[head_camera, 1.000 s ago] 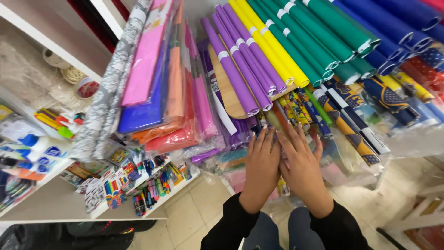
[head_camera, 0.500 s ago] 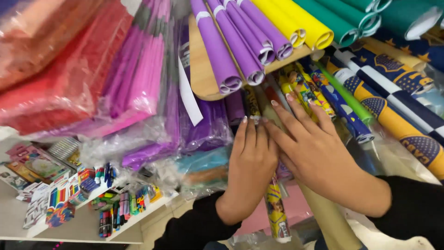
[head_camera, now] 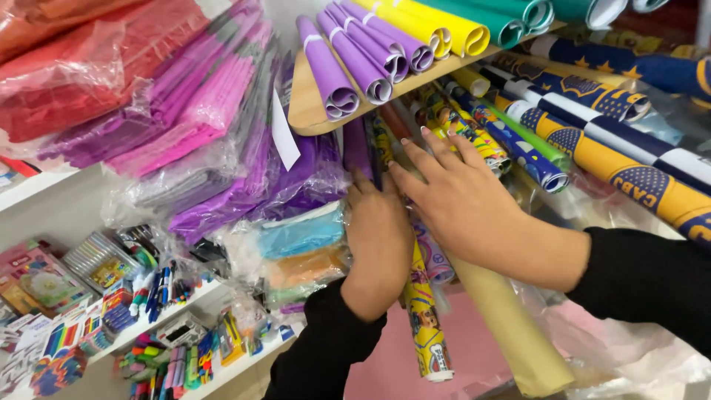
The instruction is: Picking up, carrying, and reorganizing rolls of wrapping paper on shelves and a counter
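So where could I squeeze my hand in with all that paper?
Little room. One bare strip of white shelf shows under the red packets. Everywhere else is crowded: the left hand and right hand press into packed patterned rolls, and marker packs cover the lower shelf.

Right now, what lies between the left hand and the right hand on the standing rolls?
In the head view, the left hand and right hand lie close together; only a narrow strip of patterned wrapping-paper rolls shows between them, running down below the hands.

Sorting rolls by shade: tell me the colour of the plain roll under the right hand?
Tan roll, under the right hand; head view.
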